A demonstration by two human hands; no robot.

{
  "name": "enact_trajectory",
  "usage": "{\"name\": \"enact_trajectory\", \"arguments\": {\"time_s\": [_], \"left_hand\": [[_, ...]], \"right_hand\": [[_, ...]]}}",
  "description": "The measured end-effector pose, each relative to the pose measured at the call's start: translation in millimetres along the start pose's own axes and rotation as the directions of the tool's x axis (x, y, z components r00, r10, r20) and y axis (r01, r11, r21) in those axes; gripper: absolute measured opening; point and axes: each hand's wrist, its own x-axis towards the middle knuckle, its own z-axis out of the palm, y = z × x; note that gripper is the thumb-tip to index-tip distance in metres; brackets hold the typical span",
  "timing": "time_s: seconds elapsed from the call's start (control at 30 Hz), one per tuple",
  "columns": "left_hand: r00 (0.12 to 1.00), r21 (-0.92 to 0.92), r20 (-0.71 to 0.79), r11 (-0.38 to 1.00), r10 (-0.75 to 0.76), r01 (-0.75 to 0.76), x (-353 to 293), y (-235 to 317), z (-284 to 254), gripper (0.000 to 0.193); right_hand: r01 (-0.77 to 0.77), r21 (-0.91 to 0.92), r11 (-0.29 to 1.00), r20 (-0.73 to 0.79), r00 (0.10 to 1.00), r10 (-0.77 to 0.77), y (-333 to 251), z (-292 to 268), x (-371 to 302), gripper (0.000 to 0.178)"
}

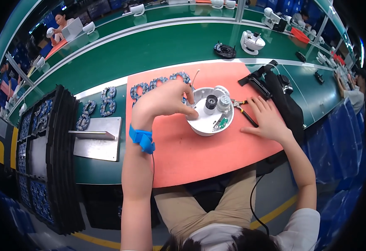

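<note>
A white round camera housing sits open side up on the orange mat. Inside it are a black lens, a white cylindrical part and a small green connector piece. My left hand, with a blue wrist strap, grips the housing's left rim between thumb and fingers. To the right of the housing lie cutting pliers with black and yellow handles. My right hand rests with fingers spread beside the pliers, holding nothing.
Several blue circuit boards lie behind my left hand and further left. A metal plate with a handle and black stacked trays stand left. A black bag lies right. Beyond are a cable coil and an assembled white camera.
</note>
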Motion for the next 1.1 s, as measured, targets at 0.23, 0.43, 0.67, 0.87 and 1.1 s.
{"name": "enact_trajectory", "arguments": {"time_s": [0.23, 0.43, 0.67, 0.87, 1.1], "left_hand": [[1.0, 0.056, 0.023, 0.998, 0.008, -0.009, 1, 2, -7, 0.019], [0.993, -0.065, -0.053, 0.993, -0.103, 0.1, 3, -2, -14, 0.019], [0.988, -0.138, -0.154, 0.99, -0.018, -0.004, 10, -15, -7, 0.021], [0.989, -0.167, -0.147, 0.986, -0.025, 0.0, 10, -13, -9, 0.021], [0.987, -0.131, -0.158, 0.991, 0.018, -0.039, 10, -10, -10, 0.017]], "right_hand": [[-0.018, 0.009, 1.0, -0.094, 0.995, 0.019, 7, 9, 6, 0.045], [0.026, 0.533, 0.845, -0.322, 0.931, 0.174, 19, -16, 21, 0.025], [0.449, 0.373, 0.812, -0.243, 0.892, -0.381, 11, -74, 77, 0.037], [0.463, 0.323, 0.825, -0.064, 0.881, -0.469, -6, -91, 107, 0.039], [0.548, 0.256, 0.796, -0.103, 0.835, -0.541, -12, -87, 114, 0.037]]}}
